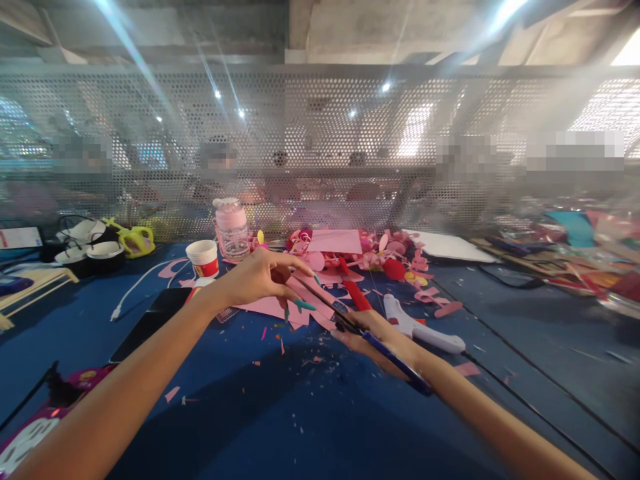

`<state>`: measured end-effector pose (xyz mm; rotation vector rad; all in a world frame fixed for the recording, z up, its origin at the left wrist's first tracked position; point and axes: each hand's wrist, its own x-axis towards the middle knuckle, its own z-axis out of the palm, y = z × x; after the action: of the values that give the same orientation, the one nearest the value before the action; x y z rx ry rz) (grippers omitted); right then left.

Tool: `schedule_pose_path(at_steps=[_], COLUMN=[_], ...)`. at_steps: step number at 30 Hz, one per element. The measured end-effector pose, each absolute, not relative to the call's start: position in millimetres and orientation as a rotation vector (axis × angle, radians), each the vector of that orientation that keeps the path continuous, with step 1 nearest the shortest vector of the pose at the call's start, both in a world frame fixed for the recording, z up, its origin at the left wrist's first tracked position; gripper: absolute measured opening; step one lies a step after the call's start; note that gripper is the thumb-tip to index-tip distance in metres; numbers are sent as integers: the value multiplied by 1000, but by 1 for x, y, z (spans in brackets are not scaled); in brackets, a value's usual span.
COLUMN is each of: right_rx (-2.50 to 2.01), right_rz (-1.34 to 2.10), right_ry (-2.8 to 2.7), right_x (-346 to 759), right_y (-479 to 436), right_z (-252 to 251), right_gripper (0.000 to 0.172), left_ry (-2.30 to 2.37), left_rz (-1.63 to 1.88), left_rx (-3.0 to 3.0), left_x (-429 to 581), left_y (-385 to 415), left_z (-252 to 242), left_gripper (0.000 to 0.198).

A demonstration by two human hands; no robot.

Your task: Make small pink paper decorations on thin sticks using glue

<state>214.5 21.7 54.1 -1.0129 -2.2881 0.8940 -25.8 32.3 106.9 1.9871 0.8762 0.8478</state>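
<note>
My left hand (260, 279) reaches over a blue table (310, 413) and pinches the edge of a pink paper sheet (300, 300). My right hand (373, 333) lies palm up just right of it, fingers wrapped round scissors (350, 320) with a red handle loop and a blue handle along my wrist. The scissor blades point left into the pink sheet. Small paper scraps (300, 353) lie scattered beneath both hands.
A white glue gun (425, 328) lies right of my right hand. Behind are a pile of pink and red paper cutouts (365, 257), a pink bottle (231, 227), a white cup (203, 257), a black phone (153, 320) and a perforated metal screen (320, 147).
</note>
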Motion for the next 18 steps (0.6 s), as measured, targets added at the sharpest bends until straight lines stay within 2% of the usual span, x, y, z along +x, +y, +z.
schedule_pose_path(at_steps=[18], right_rx=[-1034], right_rz=[959], right_ry=[-2438], right_x=[212], right_y=[21], right_z=[62], right_gripper=[33], left_ry=[870], left_rz=[832], left_rx=[2024], left_x=[-26], left_y=[31], left_z=[109], left_gripper=[33])
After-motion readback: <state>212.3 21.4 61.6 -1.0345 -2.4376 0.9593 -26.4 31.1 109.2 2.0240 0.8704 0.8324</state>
